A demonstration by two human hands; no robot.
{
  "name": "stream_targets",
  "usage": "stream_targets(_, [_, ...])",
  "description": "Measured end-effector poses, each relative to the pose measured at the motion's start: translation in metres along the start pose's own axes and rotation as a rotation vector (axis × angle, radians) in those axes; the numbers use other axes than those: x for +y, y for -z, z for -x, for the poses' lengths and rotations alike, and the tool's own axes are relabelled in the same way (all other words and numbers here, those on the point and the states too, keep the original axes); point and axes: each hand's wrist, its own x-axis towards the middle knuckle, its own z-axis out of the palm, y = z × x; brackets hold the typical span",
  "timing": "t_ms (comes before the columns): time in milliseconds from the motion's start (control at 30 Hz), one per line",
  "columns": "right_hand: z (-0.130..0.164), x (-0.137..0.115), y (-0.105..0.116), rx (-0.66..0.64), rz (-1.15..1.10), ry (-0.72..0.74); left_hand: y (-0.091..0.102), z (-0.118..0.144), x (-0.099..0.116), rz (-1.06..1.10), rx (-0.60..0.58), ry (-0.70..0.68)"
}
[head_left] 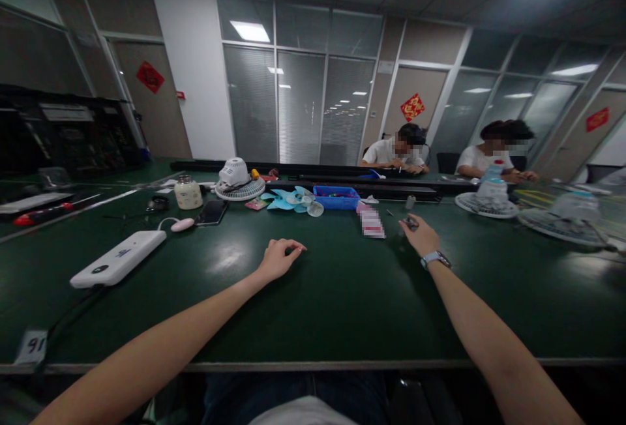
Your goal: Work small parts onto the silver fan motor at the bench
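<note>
My left hand (281, 259) hovers over the green table (332, 307), left of the middle. Its thumb and forefinger come together in a pinch, and whatever is between them is too small to make out. Farther right, my right hand (419, 234), with a watch (435, 259) on its wrist, has its fingers closed around a small grey metal part (412, 221). Just beyond it a small metal cylinder (410, 202) stands on the table. To the left of that hand lies a pink and white packet (372, 223), its print blurred.
Blue fan blades (286, 200), a blue basket (336, 201) and a white fan (235, 177) line the back. At left are a white power box (119, 259), a phone (212, 212) and a jar (188, 193). More fans (489, 197) stand right. Two people sit opposite.
</note>
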Motion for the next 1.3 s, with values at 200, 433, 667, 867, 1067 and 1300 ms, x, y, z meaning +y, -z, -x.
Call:
stream_targets(200, [-0.003,0.001,-0.001,-0.014,-0.104,-0.015,0.001,0.002,0.002,-0.002,0.006,0.008])
stream_targets(433, [0.044,-0.084,0.005,-0.055,-0.529,0.212,0.001,0.006,0.013,0.052,0.047,0.003])
stream_targets(667, [0.132,-0.164,0.014,-0.481,-0.796,0.532,0.007,0.017,0.037,0.169,0.103,-0.093])
stream_targets(867, [0.146,-0.172,0.021,-0.629,-0.775,0.626,-0.004,0.014,0.047,0.186,0.134,-0.152])
stream_targets(1067, [0.15,-0.172,0.017,-0.67,-0.818,0.678,-0.009,0.007,0.052,0.196,0.156,-0.14])
stream_targets(1300, [0.153,-0.174,0.024,-0.676,-0.769,0.693,-0.001,-0.003,0.039,0.235,0.288,-0.107])
